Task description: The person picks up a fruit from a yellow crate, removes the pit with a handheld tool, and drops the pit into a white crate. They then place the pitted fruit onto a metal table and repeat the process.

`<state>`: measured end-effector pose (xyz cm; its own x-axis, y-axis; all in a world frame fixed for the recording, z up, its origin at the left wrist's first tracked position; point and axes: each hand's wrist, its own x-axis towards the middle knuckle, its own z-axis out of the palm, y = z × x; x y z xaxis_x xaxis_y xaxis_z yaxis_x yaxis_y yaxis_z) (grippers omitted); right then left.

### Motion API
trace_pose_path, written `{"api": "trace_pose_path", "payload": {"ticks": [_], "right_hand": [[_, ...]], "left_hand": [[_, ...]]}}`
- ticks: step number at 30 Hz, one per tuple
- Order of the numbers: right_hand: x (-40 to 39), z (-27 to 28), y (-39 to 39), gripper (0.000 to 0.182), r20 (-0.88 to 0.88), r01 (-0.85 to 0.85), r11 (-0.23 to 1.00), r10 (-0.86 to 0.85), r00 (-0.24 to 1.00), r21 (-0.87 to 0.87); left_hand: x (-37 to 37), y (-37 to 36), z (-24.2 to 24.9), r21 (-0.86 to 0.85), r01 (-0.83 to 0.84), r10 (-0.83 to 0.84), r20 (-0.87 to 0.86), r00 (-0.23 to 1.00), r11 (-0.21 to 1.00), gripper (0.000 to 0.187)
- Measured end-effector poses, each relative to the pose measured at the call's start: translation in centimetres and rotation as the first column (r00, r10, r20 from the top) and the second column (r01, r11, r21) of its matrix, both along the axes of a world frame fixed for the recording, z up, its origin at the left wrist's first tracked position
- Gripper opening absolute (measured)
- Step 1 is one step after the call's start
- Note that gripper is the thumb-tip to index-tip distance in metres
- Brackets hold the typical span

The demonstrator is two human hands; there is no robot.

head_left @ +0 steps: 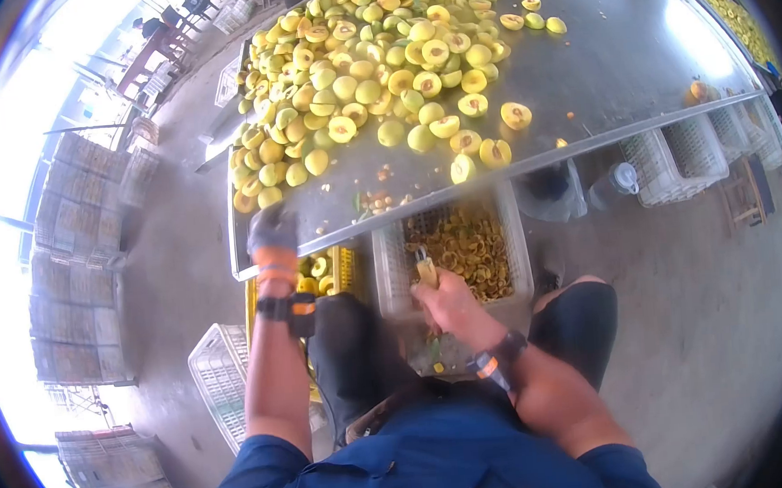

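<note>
My left hand (273, 236), in a dark and orange glove, is at the near left edge of the metal table (350, 170), just below the heap of halved yellow-green fruit (365, 64). It is blurred, and its fingers cannot be made out. My right hand (449, 301) is closed round the light handle of a small tool (425, 267) with a metal end. That tool is above a white crate (394, 285) holding brown-yellow fruit pieces (468, 248). Below my left hand, a yellow crate (346, 270) holds more fruit halves (316, 272).
Small pits and scraps (377, 201) lie near the table edge. White crates (675, 161), a clear container (618, 181) and a wooden stool (746, 192) stand under and beside the table at right. Another white crate (219, 374) is by my left leg. Stacked crates (75, 266) line the left side.
</note>
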<state>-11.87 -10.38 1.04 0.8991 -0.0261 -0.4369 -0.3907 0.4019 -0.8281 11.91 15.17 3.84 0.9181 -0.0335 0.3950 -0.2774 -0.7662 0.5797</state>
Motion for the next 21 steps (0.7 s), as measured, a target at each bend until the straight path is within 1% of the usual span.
{"api": "trace_pose_path", "payload": {"ticks": [1,3,4,6,8,11,12,13,14,15,16,17,18,19,20,21], "right_hand": [[0.1,-0.2,0.1,0.016,-0.012,-0.014,1.000,0.014,1.000,-0.014],[0.3,-0.9,0.1,0.023,-0.039,-0.035,0.998,0.033,0.999,-0.042],[0.4,-0.5,-0.2,0.027,-0.077,-0.046,0.996,0.040,0.996,-0.079],[0.4,-1.8,0.2,0.029,-0.025,-0.022,0.985,0.018,1.000,-0.170],[0.8,-2.1,-0.1,0.032,-0.005,-0.013,0.974,0.012,1.000,-0.225],[0.9,-1.5,-0.8,0.033,-0.009,-0.012,0.969,0.010,1.000,-0.246],[0.9,-1.1,-1.0,0.033,-0.007,-0.007,0.970,0.006,1.000,-0.244],[0.9,-0.6,-1.3,0.033,0.001,0.003,0.974,-0.003,1.000,-0.227],[1.1,-0.6,-1.3,0.033,0.030,0.030,0.976,-0.024,0.999,-0.217],[1.2,-0.5,-1.3,0.034,0.059,0.056,0.977,-0.045,0.997,-0.206],[1.2,-0.7,-1.2,0.033,0.107,0.097,0.975,-0.077,0.991,-0.202],[1.3,-0.7,-1.1,0.033,0.156,0.133,0.971,-0.103,0.982,-0.197],[1.3,-0.3,-1.5,0.032,0.178,0.127,0.964,-0.086,0.980,-0.234],[1.4,0.3,-1.6,0.032,0.199,0.136,0.957,-0.085,0.976,-0.258],[1.4,0.9,-1.8,0.031,0.219,0.150,0.947,-0.088,0.972,-0.285],[1.3,1.7,-2.2,0.031,0.240,0.168,0.934,-0.093,0.966,-0.315]], "left_hand": [[-0.5,-4.9,2.3,0.134,0.056,-0.061,0.036,0.997,0.989,0.033],[2.1,-10.7,1.5,0.126,0.265,-0.265,-0.015,0.964,0.956,0.043],[3.1,-13.8,1.7,0.223,0.348,-0.357,-0.002,0.934,0.910,0.045],[5.8,-18.7,1.0,0.301,0.445,-0.465,-0.006,0.886,0.844,0.045],[8.9,-21.6,-2.3,0.265,0.491,-0.503,-0.026,0.864,0.830,0.043],[10.0,-22.6,-3.8,0.358,0.514,-0.452,-0.247,0.857,0.780,0.044],[10.0,-22.2,-3.4,0.438,0.543,-0.521,-0.183,0.834,0.716,0.042],[9.5,-21.4,-2.8,0.193,0.562,-0.500,-0.291,0.816,0.804,0.040],[8.8,-20.2,-2.2,-0.056,0.514,-0.491,-0.397,0.775,0.856,0.039],[8.4,-18.8,-1.8,-0.289,0.403,-0.496,-0.493,0.715,0.868,0.037],[8.8,-17.0,-1.7,-0.495,0.216,-0.518,-0.627,0.581,0.842,0.046],[7.7,-15.2,-2.6,-0.387,0.427,-0.571,-0.449,0.687,0.817,0.048],[5.1,-13.5,-2.6,-0.222,0.597,-0.637,-0.250,0.729,0.771,0.050],[2.7,-12.4,-2.5,-0.020,0.710,-0.710,-0.055,0.702,0.704,0.052],[0.4,-13.2,-0.5,-0.022,0.697,-0.684,-0.221,0.695,0.716,0.058],[-1.7,-13.2,-0.5,-0.115,0.698,-0.701,-0.242,0.671,0.707,0.053]]}}
